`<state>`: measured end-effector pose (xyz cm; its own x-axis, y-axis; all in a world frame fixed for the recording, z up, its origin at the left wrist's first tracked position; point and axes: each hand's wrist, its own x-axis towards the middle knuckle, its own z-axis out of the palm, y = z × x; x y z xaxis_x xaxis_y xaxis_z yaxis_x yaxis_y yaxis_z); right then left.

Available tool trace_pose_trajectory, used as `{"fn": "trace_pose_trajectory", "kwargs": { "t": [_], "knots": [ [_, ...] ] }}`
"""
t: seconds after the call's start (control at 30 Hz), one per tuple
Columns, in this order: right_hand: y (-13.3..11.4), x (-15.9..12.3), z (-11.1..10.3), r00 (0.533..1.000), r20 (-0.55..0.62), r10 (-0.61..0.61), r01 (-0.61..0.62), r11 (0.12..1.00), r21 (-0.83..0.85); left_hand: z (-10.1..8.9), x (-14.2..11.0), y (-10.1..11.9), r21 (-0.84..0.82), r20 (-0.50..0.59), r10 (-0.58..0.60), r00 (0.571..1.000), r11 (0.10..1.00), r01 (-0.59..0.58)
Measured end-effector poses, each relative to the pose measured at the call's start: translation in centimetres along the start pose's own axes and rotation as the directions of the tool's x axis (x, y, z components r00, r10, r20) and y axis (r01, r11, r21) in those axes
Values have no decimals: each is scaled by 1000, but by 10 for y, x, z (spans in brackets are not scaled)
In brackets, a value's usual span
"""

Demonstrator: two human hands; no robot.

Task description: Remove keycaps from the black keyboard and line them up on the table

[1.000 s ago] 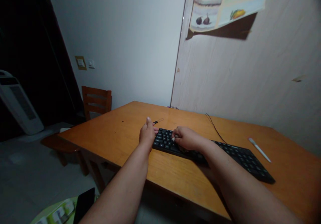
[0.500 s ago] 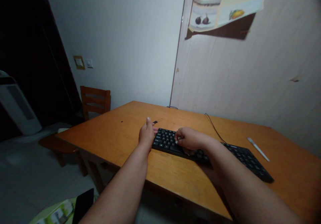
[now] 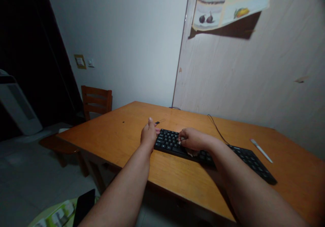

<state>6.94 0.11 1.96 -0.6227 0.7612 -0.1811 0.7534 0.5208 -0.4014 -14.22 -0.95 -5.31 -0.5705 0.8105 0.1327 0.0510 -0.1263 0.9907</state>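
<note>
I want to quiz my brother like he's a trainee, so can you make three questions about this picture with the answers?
1. What is under the right hand?
a) a plate
b) a keyboard
c) a book

2. True or false: the thumb of the left hand points up.

3. Fill in the gap: the poster on the wall shows painted ____.

Key: 1. b; 2. true; 3. fruit

Wooden worktop (image 3: pixel 114 135) filled lower centre and right; black keyboard (image 3: pixel 169 141) lay centre to lower right, white stick (image 3: pixel 262 151) right.
</note>
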Motion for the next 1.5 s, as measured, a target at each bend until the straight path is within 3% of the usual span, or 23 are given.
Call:
{"fn": "trace_pose_trajectory", "kwargs": {
  "t": [0.17, 0.4, 0.67, 0.93, 1.1, 1.5],
  "knots": [
    [-3, 2, 2, 995, -94, -12, 13, 1000, 15, 0, 0, -1, 10, 8, 9, 1000, 1000, -9],
    [-3, 2, 4, 999, 33, -18, 16, 998, 65, 0, 2, -2, 18, 14, -15, 1000, 1000, 14],
    [11, -1, -9, 998, -55, 32, -28, 996, 81, 1, 3, -3, 34, -11, -7, 1000, 999, 8],
    [8, -1, -3, 996, 74, 55, -63, 993, 102, 1, 2, -2, 19, -10, -19, 1000, 1000, 20],
    [11, 1, -2, 999, 16, 47, -48, 998, 50, 0, 2, -3, 18, -10, -18, 1000, 1000, 18],
    [9, -2, -3, 999, 33, 20, -22, 998, 59, 1, 1, 0, 5, -10, -11, 1000, 1000, 11]
  ]
}}
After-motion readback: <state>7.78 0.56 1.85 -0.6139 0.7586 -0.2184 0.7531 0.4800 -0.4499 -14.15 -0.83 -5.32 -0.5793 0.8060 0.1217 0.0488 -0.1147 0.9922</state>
